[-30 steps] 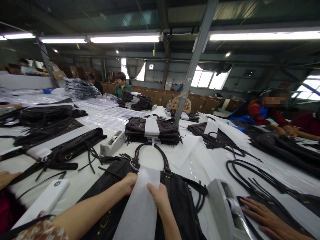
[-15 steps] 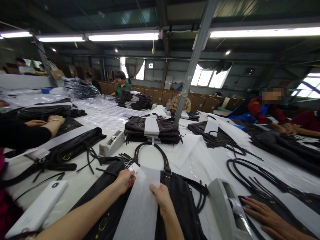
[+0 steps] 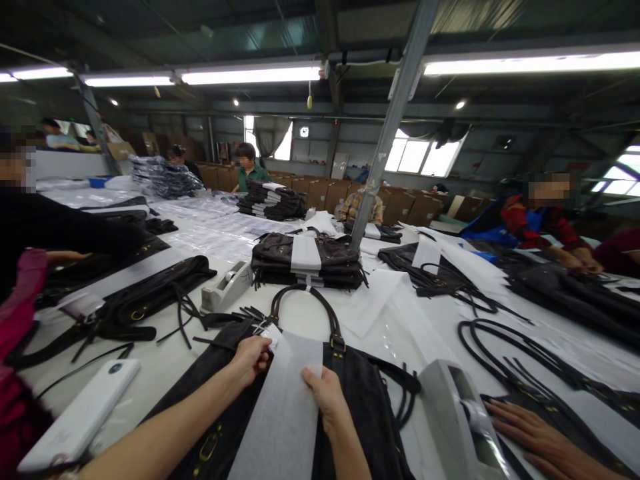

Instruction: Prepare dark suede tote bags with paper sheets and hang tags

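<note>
In front of me a dark handbag (image 3: 360, 400) lies flat, its looped handles (image 3: 327, 303) pointing away. Down its middle runs a strip of white paper (image 3: 280, 407). My left hand (image 3: 253, 360) is closed at the strip's left edge, its fingertips on a small white tag (image 3: 271, 335) with string. The right thumb presses on the paper's right edge, and the curled fingers of my right hand (image 3: 325, 397) sit beside it; the far fingers are partly hidden.
Tape dispensers stand right (image 3: 457, 413) and ahead left (image 3: 227, 283). A white phone (image 3: 83, 413) lies at left. Stacked dark bags (image 3: 307, 260) lie beyond, near a slanted metal post (image 3: 387, 133). Another person's hand (image 3: 545, 433) rests on a bag at right; a dark-sleeved co-worker reaches in at left.
My hands and the strip hold nearly the same pose. The view has shifted slightly. At left, the co-worker has leaned in, and the sleeve now covers more of the bag there.
</note>
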The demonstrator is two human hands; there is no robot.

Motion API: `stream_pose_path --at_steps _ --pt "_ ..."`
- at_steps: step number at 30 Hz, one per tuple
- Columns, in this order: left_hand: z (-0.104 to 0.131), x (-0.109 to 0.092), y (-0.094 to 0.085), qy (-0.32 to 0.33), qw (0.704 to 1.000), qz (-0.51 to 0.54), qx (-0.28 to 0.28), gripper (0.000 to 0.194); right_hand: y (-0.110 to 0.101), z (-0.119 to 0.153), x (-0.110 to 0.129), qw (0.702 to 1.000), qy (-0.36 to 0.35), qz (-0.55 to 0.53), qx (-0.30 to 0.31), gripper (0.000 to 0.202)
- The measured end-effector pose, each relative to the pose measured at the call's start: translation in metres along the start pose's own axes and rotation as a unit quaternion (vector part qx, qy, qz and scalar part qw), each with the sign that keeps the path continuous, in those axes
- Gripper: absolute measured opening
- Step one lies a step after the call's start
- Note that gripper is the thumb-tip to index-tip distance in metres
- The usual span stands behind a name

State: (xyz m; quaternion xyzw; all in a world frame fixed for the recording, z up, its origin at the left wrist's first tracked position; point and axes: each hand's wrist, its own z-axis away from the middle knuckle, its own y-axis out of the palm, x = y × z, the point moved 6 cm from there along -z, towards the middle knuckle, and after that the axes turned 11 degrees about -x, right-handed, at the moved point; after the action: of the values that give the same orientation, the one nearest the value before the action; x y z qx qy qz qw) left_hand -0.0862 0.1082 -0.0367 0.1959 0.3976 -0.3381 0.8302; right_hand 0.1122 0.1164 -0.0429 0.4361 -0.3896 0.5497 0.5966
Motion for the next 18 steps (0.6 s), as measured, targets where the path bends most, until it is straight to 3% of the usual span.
stream_pose_path --at_steps 7,13,18 --pt "-0.001 -0.002 0.002 0.024 0.996 -0.086 0.000 0.014 0.000 -0.003 -0.003 1.000 -0.008 0.001 0.006 0.032" --pt "0.002 0.002 0.017 0.027 0.981 -0.190 0.022 0.019 0.000 -0.006 -0.005 1.000 -0.024 0.019 -0.001 0.031" --pt "-0.001 0.001 0.016 0.042 0.966 -0.249 0.051 0.024 -0.001 -0.005 -0.006 0.999 -0.024 0.029 -0.005 0.028"
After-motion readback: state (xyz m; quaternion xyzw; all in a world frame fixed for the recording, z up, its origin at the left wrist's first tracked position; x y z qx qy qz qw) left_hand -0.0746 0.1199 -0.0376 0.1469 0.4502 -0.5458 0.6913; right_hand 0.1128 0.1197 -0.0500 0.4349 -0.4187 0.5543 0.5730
